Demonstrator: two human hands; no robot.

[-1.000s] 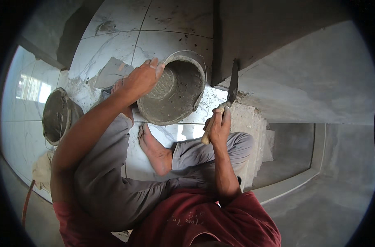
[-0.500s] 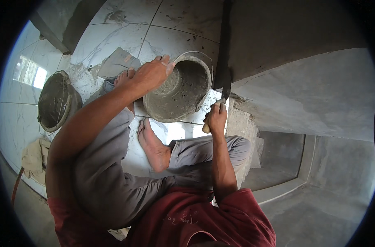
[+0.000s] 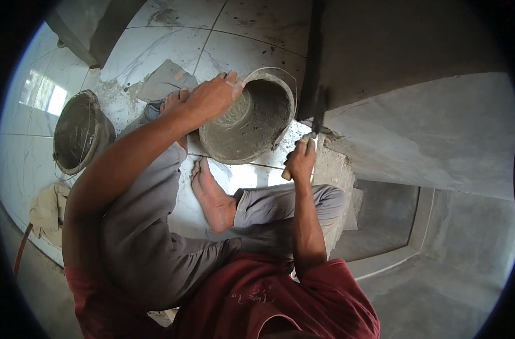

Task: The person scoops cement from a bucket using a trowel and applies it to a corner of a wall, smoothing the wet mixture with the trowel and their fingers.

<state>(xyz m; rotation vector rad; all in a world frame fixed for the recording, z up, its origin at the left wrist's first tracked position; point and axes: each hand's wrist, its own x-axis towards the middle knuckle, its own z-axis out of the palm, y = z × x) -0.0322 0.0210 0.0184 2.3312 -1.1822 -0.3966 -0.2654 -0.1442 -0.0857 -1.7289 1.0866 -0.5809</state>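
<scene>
My left hand [image 3: 217, 97] is closed over the near-left rim of a cement-smeared bucket [image 3: 249, 133], which is tilted toward me with its wire handle on the far side. Wet grey mortar clings to the inside of the bucket. In my right hand [image 3: 303, 158] is a trowel [image 3: 319, 116], held by its light wooden handle. Its blade points away from me, dark and blurred, at the lower edge of a dark, damp-looking wall [image 3: 370, 51]. Whether the blade touches the wall, I cannot tell.
A second mortar-coated bucket [image 3: 79, 133] stands at the left, near a beige cloth or sack [image 3: 49, 206]. A grey flat piece [image 3: 166, 82] lies on the dirty white tiles [image 3: 161, 42] beyond my foot. On the right, a broken concrete edge [image 3: 334, 169] borders a sunken grey recess [image 3: 382, 217].
The trowel's blade has swung slightly right along the wall's edge and is now blurred. My left hand and the bucket it grips appear slightly farther right.
</scene>
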